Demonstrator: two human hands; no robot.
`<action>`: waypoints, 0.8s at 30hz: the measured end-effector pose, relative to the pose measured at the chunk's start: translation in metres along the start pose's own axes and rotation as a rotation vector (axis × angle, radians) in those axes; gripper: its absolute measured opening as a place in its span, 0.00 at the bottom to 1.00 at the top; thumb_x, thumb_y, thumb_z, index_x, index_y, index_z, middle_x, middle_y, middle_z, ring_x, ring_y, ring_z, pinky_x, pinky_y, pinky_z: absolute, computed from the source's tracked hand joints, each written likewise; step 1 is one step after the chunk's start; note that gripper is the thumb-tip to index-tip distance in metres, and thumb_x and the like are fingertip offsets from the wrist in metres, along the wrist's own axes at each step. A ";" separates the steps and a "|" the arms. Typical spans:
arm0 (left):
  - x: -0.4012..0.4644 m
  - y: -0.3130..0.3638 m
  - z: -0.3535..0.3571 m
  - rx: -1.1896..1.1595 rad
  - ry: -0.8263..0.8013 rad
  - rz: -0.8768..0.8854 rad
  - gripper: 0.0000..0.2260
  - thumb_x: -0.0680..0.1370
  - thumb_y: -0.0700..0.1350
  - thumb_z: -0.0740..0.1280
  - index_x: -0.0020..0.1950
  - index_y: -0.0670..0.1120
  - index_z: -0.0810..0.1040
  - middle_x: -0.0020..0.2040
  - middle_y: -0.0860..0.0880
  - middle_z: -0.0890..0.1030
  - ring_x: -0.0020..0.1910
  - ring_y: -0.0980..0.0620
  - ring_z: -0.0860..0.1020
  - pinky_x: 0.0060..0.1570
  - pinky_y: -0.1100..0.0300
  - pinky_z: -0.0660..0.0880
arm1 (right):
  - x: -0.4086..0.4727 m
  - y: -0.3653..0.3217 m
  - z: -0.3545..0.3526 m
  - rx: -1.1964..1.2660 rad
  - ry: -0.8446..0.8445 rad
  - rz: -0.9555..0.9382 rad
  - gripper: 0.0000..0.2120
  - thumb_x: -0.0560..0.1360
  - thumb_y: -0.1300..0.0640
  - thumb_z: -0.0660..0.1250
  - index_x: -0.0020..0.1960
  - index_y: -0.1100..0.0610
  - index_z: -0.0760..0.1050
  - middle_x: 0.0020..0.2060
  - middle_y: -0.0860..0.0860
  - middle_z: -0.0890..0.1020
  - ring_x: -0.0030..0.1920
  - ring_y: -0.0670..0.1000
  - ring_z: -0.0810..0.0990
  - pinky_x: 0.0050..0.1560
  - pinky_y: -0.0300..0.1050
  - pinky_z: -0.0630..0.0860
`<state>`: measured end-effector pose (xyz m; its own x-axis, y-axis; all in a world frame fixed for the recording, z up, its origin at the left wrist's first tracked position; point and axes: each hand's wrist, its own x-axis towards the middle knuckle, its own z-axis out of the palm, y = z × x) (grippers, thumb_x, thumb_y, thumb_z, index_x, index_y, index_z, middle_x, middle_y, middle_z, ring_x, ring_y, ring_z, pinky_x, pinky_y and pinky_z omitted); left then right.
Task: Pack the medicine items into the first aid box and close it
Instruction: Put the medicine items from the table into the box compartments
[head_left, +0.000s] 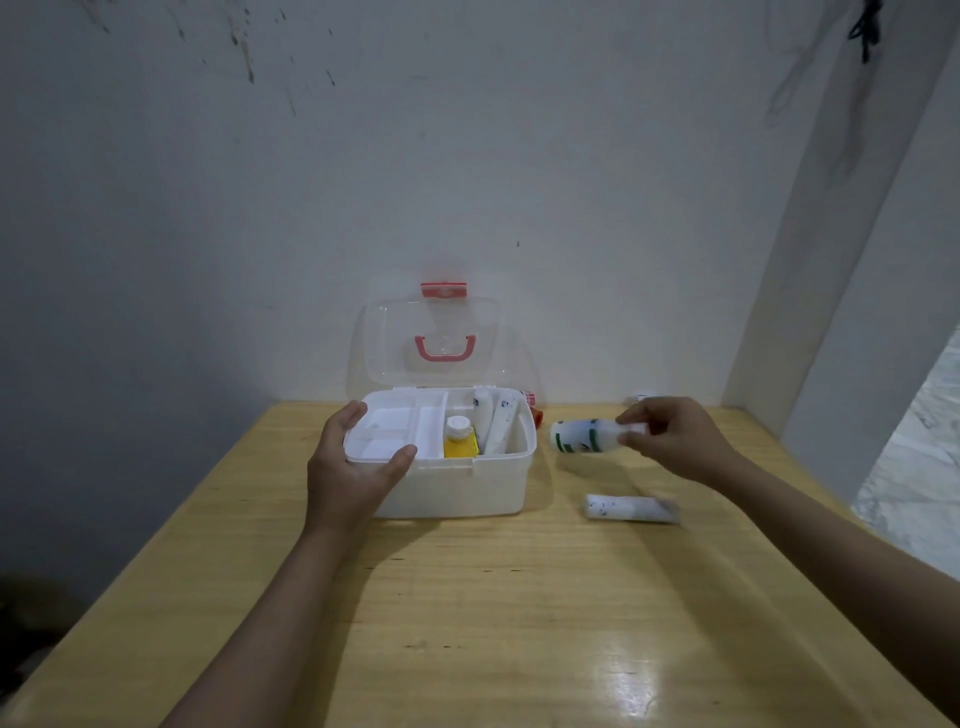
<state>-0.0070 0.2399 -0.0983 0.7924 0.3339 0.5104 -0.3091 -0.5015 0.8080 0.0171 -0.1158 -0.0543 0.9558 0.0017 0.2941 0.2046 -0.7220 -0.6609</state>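
Note:
The white first aid box (467, 488) stands open on the wooden table, its clear lid (431, 338) with a pink handle leaning back against the wall. Inside sit a yellow bottle with a white cap (460, 440) and two white tubes (496, 422), beside a white divider tray (395, 431). My left hand (353, 462) grips the box's front left corner. My right hand (675, 441) holds a white bottle with green markings (584, 435) by its cap end, sideways in the air just right of the box. Another white tube (631, 507) lies on the table below it.
A small red item (535, 408) shows behind the box's right corner, and a small white item (640, 399) lies near the wall behind my right hand. The table (493, 623) meets a wall at the back and a pillar at the right.

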 end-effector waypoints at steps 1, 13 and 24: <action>0.000 0.000 0.000 0.001 -0.001 0.001 0.33 0.66 0.48 0.77 0.68 0.46 0.70 0.67 0.51 0.72 0.65 0.56 0.67 0.60 0.59 0.69 | 0.001 -0.010 -0.004 0.041 0.019 -0.026 0.06 0.69 0.59 0.74 0.47 0.54 0.82 0.38 0.56 0.83 0.38 0.59 0.82 0.41 0.54 0.80; 0.000 -0.002 -0.003 -0.050 -0.031 -0.030 0.33 0.67 0.49 0.77 0.69 0.48 0.68 0.67 0.55 0.71 0.64 0.59 0.65 0.64 0.60 0.67 | 0.024 -0.100 0.006 0.114 -0.051 -0.190 0.10 0.70 0.60 0.72 0.51 0.54 0.79 0.41 0.55 0.82 0.39 0.54 0.84 0.43 0.50 0.83; 0.005 -0.007 -0.012 0.034 -0.011 0.014 0.32 0.66 0.50 0.77 0.68 0.46 0.70 0.66 0.50 0.74 0.66 0.52 0.70 0.65 0.55 0.69 | 0.035 -0.106 0.070 0.020 -0.191 -0.203 0.09 0.67 0.62 0.75 0.46 0.58 0.79 0.43 0.53 0.81 0.38 0.48 0.77 0.38 0.35 0.74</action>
<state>-0.0073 0.2549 -0.0981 0.7938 0.3182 0.5183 -0.3023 -0.5331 0.7902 0.0432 0.0094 -0.0222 0.9168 0.2772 0.2876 0.3987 -0.6798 -0.6155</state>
